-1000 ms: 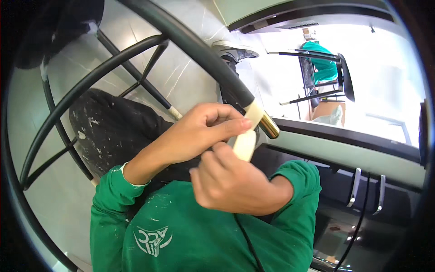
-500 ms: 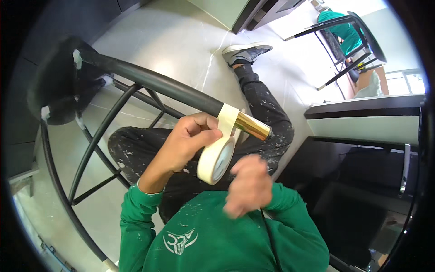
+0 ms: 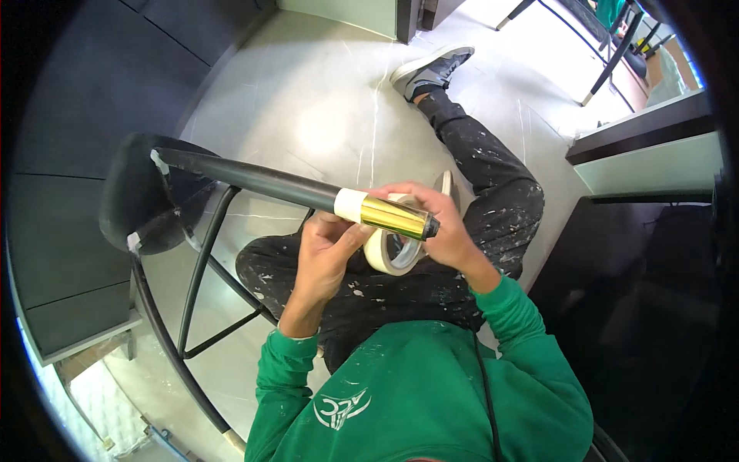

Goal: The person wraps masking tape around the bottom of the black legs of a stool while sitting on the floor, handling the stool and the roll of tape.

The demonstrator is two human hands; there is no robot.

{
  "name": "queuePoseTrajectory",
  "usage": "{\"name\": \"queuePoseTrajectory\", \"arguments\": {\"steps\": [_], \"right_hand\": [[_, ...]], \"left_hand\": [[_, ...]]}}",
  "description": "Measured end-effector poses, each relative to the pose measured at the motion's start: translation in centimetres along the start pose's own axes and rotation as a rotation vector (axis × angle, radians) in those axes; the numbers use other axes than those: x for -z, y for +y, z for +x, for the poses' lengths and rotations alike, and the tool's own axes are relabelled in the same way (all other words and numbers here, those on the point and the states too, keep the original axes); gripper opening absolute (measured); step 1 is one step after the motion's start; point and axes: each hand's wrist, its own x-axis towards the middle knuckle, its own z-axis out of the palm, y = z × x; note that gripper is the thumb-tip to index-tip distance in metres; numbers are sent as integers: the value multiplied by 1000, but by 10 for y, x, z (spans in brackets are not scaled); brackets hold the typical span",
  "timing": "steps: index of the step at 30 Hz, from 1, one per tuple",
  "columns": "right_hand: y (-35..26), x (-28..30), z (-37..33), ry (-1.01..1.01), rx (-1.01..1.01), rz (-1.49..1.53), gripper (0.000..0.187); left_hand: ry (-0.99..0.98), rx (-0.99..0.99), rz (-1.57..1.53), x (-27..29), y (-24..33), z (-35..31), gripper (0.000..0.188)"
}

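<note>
A black stool leg (image 3: 265,181) slants across in front of me and ends in a shiny gold sleeve (image 3: 394,218) with a dark foot cap. A band of cream masking tape (image 3: 350,205) rings the leg where black meets gold. Below the sleeve hangs the roll of masking tape (image 3: 389,258), its upper part passing behind the leg. My left hand (image 3: 323,254) is closed, its thumb at the roll's left edge and its fingers partly hidden under the leg. From the far side my right hand (image 3: 443,227) curls round the roll's right side.
The stool's dark seat (image 3: 131,204) lies tipped at the left, with crossbars and another leg (image 3: 165,331) reaching toward me. My paint-spotted trouser legs (image 3: 493,200) frame the work. Dark cabinets (image 3: 69,208) stand left; a glossy black panel (image 3: 623,285) is at the right.
My right hand has moved up and away from my chest onto the roll. The roll has shifted under the sleeve, and the tape strip that hung over the leg now lies as a band.
</note>
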Motion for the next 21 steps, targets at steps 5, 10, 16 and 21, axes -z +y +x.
{"name": "queuePoseTrajectory", "arguments": {"steps": [5, 10, 16, 21], "right_hand": [[-21, 30, 26, -80, 26, -69, 33], [-41, 55, 58, -101, 121, -99, 29], [-76, 92, 95, -18, 297, 6, 24], [-119, 64, 117, -95, 335, -11, 23]], "left_hand": [[-17, -50, -263, -21, -4, 20, 57], [62, -87, -238, -34, -4, 25, 91], [-86, -11, -330, -11, -12, -9, 59], [-66, 4, -445, -15, 3, -10, 42]]}}
